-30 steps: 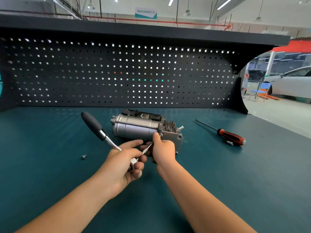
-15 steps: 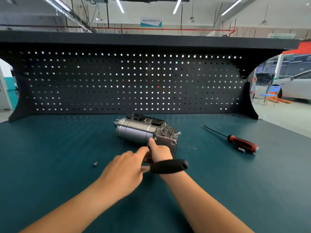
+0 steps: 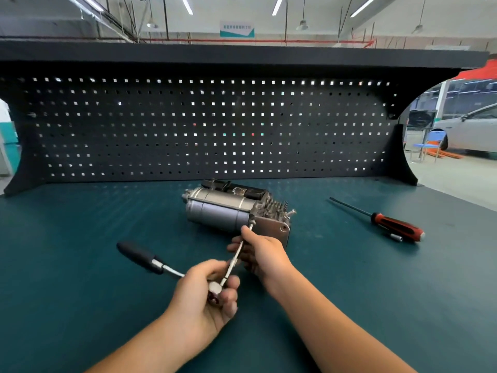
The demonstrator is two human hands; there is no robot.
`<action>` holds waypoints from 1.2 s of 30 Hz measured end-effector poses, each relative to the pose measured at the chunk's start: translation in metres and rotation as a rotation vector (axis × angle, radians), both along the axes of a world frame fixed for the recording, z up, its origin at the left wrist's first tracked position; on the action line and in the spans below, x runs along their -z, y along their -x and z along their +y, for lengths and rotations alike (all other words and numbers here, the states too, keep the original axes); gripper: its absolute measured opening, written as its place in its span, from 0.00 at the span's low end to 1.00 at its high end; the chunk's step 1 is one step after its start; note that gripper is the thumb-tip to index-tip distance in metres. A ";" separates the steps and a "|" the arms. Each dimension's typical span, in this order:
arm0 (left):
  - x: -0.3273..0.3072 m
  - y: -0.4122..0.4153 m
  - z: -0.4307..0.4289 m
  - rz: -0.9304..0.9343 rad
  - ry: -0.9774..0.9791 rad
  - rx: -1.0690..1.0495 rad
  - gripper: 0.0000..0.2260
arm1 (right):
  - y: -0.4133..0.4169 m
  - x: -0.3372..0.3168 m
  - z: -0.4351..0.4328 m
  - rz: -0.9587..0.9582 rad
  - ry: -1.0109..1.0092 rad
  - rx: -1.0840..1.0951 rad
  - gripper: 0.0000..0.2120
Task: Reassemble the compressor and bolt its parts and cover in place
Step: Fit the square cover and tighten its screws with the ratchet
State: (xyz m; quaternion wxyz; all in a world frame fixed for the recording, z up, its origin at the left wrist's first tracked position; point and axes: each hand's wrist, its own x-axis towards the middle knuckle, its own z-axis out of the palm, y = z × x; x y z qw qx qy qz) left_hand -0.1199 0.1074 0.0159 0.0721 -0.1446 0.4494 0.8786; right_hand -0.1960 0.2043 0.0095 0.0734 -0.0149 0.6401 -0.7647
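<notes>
The silver compressor (image 3: pixel 223 208) lies on its side in the middle of the green bench, its flat cover plate (image 3: pixel 274 228) facing me. My left hand (image 3: pixel 204 294) grips the head of a ratchet wrench (image 3: pixel 145 257), whose black handle points left. A thin extension bar (image 3: pixel 236 255) runs from the ratchet head up to a bolt at the cover plate's upper left corner. My right hand (image 3: pixel 261 254) holds the extension bar near its tip, right in front of the compressor.
A red and black screwdriver (image 3: pixel 392 227) lies on the bench to the right, with a small silver bit (image 3: pixel 396 237) beside its handle. A black pegboard (image 3: pixel 204 125) closes off the back of the bench. A white car and a blue chair stand beyond the right edge.
The ratchet handle has swung from the right, across my right wrist, round to the left. Both hands stay on the tool at the compressor. The small bolt on the left has left the view.
</notes>
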 end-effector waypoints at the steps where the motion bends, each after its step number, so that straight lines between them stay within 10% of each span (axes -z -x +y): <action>1: -0.002 0.002 -0.001 0.031 0.185 0.003 0.08 | 0.001 0.001 0.000 0.016 -0.010 -0.003 0.14; 6: -0.007 0.009 -0.014 0.458 1.654 -0.034 0.04 | 0.004 0.007 -0.007 0.162 -0.207 0.132 0.23; 9: 0.008 0.003 0.004 0.563 2.207 -0.009 0.23 | 0.005 0.010 -0.004 0.187 -0.274 0.181 0.23; 12: 0.010 0.002 0.011 0.464 1.914 0.074 0.27 | 0.005 0.010 0.000 0.190 -0.275 0.166 0.19; 16: -0.007 -0.003 0.006 0.158 0.302 0.202 0.09 | 0.002 0.002 0.001 0.056 -0.012 0.124 0.15; 19: -0.011 -0.003 -0.002 0.054 -0.225 0.108 0.12 | 0.000 -0.001 0.000 -0.038 0.102 0.010 0.13; 24: -0.009 0.003 -0.006 0.081 0.320 0.049 0.15 | -0.002 0.004 -0.004 0.015 0.050 -0.008 0.15; 30: -0.001 0.003 -0.004 0.595 2.268 -0.044 0.26 | -0.004 0.006 -0.002 0.114 0.033 0.154 0.20; 33: -0.001 0.003 0.003 0.559 1.978 0.039 0.21 | -0.002 0.006 0.001 0.107 0.051 0.190 0.18; 36: -0.012 0.004 -0.006 0.306 0.748 0.223 0.05 | -0.001 0.002 0.000 0.053 0.151 0.172 0.14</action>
